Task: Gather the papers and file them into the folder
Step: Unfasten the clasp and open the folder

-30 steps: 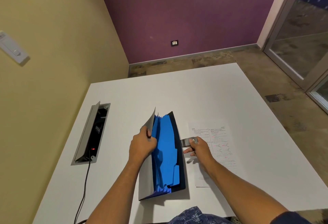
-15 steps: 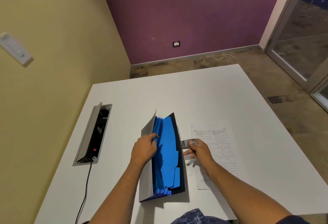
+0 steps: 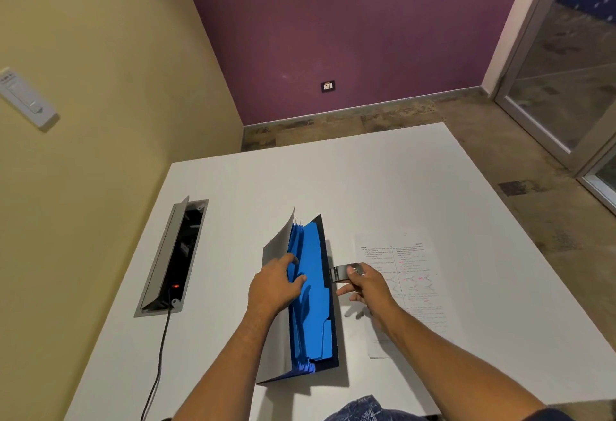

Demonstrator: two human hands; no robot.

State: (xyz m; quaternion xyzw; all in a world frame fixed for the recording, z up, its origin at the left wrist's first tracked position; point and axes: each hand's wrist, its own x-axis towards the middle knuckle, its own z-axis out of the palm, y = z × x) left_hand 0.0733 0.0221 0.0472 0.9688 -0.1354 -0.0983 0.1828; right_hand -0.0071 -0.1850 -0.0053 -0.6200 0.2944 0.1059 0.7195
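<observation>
A dark expanding folder [image 3: 313,314] with blue dividers stands open on the white table [image 3: 383,187], its grey front cover [image 3: 275,330] leaning left. My left hand [image 3: 276,282] reaches between the grey cover and the blue dividers, fingers spread against the dividers. My right hand [image 3: 365,284] pinches the folder's grey closure strap [image 3: 340,274] and pulls it to the right. A printed paper [image 3: 410,280] with black and pink text lies flat on the table right of the folder, partly under my right forearm.
A recessed cable box [image 3: 173,257] with its lid raised sits in the table at the left, a black cord [image 3: 156,364] running from it toward me. A yellow wall lies to the left. The table's right edge drops to the floor.
My left hand let go of the grey cover's edge and slid inside, onto the blue dividers. The right hand kept its hold on the strap.
</observation>
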